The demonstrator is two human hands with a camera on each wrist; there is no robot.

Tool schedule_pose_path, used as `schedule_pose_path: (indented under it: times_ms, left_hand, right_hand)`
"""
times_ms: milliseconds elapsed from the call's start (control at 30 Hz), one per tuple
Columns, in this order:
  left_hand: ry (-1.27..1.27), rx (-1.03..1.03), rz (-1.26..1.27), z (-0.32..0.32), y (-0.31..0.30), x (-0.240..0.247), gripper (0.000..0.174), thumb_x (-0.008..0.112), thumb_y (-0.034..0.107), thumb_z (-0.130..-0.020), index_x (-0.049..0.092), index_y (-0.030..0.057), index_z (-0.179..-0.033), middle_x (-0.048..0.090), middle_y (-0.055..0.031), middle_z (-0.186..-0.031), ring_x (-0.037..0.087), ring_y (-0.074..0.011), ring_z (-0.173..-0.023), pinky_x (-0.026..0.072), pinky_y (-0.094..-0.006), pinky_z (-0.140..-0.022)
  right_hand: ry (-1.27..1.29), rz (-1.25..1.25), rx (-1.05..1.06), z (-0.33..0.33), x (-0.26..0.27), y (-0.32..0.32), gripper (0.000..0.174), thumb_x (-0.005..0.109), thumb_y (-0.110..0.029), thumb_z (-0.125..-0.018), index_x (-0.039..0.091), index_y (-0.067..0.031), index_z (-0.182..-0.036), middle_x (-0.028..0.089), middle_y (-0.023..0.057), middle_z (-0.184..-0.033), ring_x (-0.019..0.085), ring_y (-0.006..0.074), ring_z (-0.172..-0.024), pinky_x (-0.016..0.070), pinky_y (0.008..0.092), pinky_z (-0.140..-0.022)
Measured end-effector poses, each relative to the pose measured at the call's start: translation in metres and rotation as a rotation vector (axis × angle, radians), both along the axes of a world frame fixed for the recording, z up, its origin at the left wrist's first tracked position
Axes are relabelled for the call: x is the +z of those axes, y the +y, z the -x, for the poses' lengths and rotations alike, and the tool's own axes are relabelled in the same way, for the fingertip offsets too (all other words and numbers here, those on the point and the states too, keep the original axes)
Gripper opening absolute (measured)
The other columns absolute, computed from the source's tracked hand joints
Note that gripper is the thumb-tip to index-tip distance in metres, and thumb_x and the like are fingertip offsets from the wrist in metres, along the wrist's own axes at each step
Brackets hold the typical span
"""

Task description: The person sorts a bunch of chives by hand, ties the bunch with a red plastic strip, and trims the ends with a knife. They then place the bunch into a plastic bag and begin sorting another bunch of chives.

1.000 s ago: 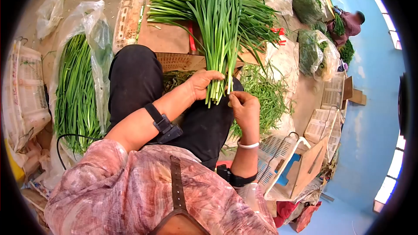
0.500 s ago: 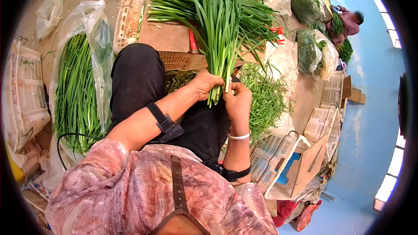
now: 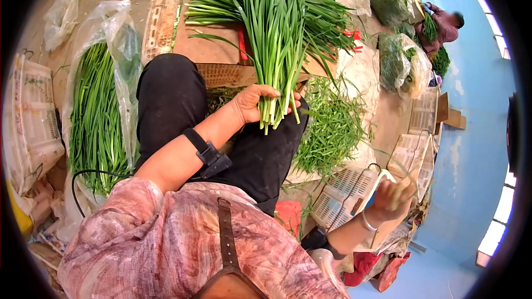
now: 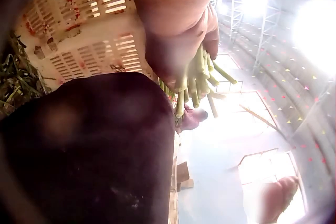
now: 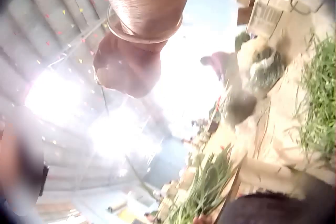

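My left hand (image 3: 256,103) grips a bunch of garlic chives (image 3: 275,39) near the pale stalk ends, above my right knee. Leaves of the bunch fan upward over a pile of chives (image 3: 216,3) on the board. In the left wrist view, cut-looking stalk ends (image 4: 195,90) stick out below the fingers. Out to the right, over a white crate, my right hand (image 3: 392,196) is motion-blurred. From the right wrist, that hand (image 5: 128,71) looks bent inward, with a thin green strand (image 5: 105,100) just below it; whether the fingers hold it I cannot tell.
A plastic bag of chives (image 3: 100,116) lies at my left. Loose green trimmings (image 3: 330,127) heap beside my right knee. White crates (image 3: 341,196) stand at the right; filled bags (image 3: 393,63) and another person (image 3: 443,25) are farther back.
My right hand has left the stalk ends and swung out to the right, toward the crate. The left hand keeps hold of the chives, whose lower stalks spread slightly.
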State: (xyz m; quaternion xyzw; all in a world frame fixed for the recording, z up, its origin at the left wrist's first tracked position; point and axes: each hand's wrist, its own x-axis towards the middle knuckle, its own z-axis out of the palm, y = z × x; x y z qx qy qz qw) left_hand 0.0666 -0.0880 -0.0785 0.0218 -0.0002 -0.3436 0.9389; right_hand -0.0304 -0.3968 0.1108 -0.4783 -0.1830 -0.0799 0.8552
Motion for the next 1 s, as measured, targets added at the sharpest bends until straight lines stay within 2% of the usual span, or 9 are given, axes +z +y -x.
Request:
schedule_pose_path:
  times_ms: [133,200,267,400,467,700,800,867,1000]
  left_hand:
    - [0.031,-0.014,0.06,-0.003,-0.001,-0.004,0.048,0.058,0.012,-0.08,0.042,-0.0012,-0.124,0.049,-0.0257,-0.12,0.054,-0.0325,-0.106,0.0521,-0.0386,-0.082]
    - [0.056,-0.021,0.074,-0.002,0.002,0.001,0.045,0.059,0.016,-0.082,0.044,-0.0006,-0.122,0.052,-0.0251,-0.116,0.059,-0.0305,-0.098,0.0549,-0.0387,-0.074]
    - [0.028,-0.004,0.082,-0.002,0.004,0.005,0.039,0.061,0.02,-0.083,0.05,-0.0001,-0.114,0.059,-0.0213,-0.105,0.064,-0.028,-0.084,0.0557,-0.0407,-0.069]
    - [0.057,-0.05,0.103,-0.008,0.01,0.014,0.037,0.062,0.019,-0.082,0.052,-0.0014,-0.111,0.061,-0.0188,-0.102,0.063,-0.0283,-0.087,0.0541,-0.0445,-0.073]
    - [0.043,-0.017,0.035,-0.007,0.011,0.035,0.042,0.061,0.016,-0.081,0.048,-0.0028,-0.117,0.054,-0.0227,-0.113,0.053,-0.0336,-0.108,0.0457,-0.0504,-0.089]
    - [-0.031,-0.021,0.114,-0.009,0.005,0.038,0.054,0.056,0.01,-0.079,0.035,-0.0055,-0.126,0.042,-0.029,-0.125,0.042,-0.0414,-0.118,0.0373,-0.0566,-0.095]
    - [0.004,-0.063,0.18,-0.011,0.004,0.03,0.056,0.056,0.011,-0.078,0.034,-0.0049,-0.127,0.042,-0.0286,-0.126,0.04,-0.0425,-0.119,0.0398,-0.0557,-0.093]
    - [0.046,-0.044,0.138,-0.01,0.003,0.031,0.058,0.056,0.014,-0.078,0.033,-0.0047,-0.128,0.04,-0.029,-0.127,0.039,-0.0426,-0.119,0.0444,-0.0538,-0.088]
    - [0.009,-0.047,0.192,-0.01,0.007,0.033,0.061,0.054,0.018,-0.078,0.031,-0.0055,-0.13,0.035,-0.0297,-0.131,0.04,-0.0431,-0.119,0.0474,-0.0543,-0.083]
  right_hand:
    - [0.556,-0.009,-0.706,-0.014,-0.047,-0.089,0.014,0.056,-0.014,-0.084,0.055,-0.0004,-0.084,0.047,0.0004,-0.052,0.041,0.0063,-0.043,0.0306,0.0188,-0.039]
    - [0.764,1.115,-0.97,-0.021,-0.094,-0.103,0.03,0.056,-0.009,-0.082,0.052,0.0074,-0.106,0.058,0.0049,-0.062,0.054,0.0096,-0.052,0.0384,0.0194,-0.041]
    - [0.798,1.212,-0.8,-0.033,-0.112,-0.067,0.046,0.059,-0.007,-0.081,0.043,0.0103,-0.12,0.064,0.0096,-0.074,0.062,0.0141,-0.063,0.0427,0.0195,-0.046]
    - [0.725,0.68,-0.29,-0.059,-0.084,0.056,0.038,0.059,-0.008,-0.083,0.048,0.009,-0.116,0.065,0.0121,-0.084,0.064,0.0152,-0.067,0.0438,0.0184,-0.052]
    - [0.504,0.86,-0.233,-0.067,-0.073,0.093,0.029,0.056,-0.007,-0.085,0.051,0.0065,-0.111,0.065,0.0121,-0.085,0.063,0.0144,-0.067,0.0439,0.0186,-0.052]
    - [0.299,0.719,-0.195,-0.058,-0.042,0.147,0.015,0.055,0.002,-0.083,0.058,0.0008,-0.098,0.064,0.0067,-0.08,0.054,0.0067,-0.058,0.0441,0.0188,-0.052]
    - [0.157,1.147,-0.208,-0.054,-0.057,0.155,0.02,0.065,-0.003,-0.076,0.061,-0.0031,-0.095,0.06,0.0055,-0.072,0.051,0.0085,-0.056,0.0425,0.0225,-0.05]
    - [0.071,1.504,-0.209,-0.054,-0.057,0.162,0.025,0.071,-0.016,-0.069,0.06,-0.0054,-0.089,0.057,0.0085,-0.072,0.055,0.0222,-0.059,0.0456,0.032,-0.057]
    - [0.011,1.742,-0.236,-0.054,-0.06,0.161,0.024,0.069,-0.02,-0.07,0.061,-0.006,-0.088,0.058,0.0082,-0.072,0.058,0.0269,-0.065,0.0463,0.0375,-0.061]
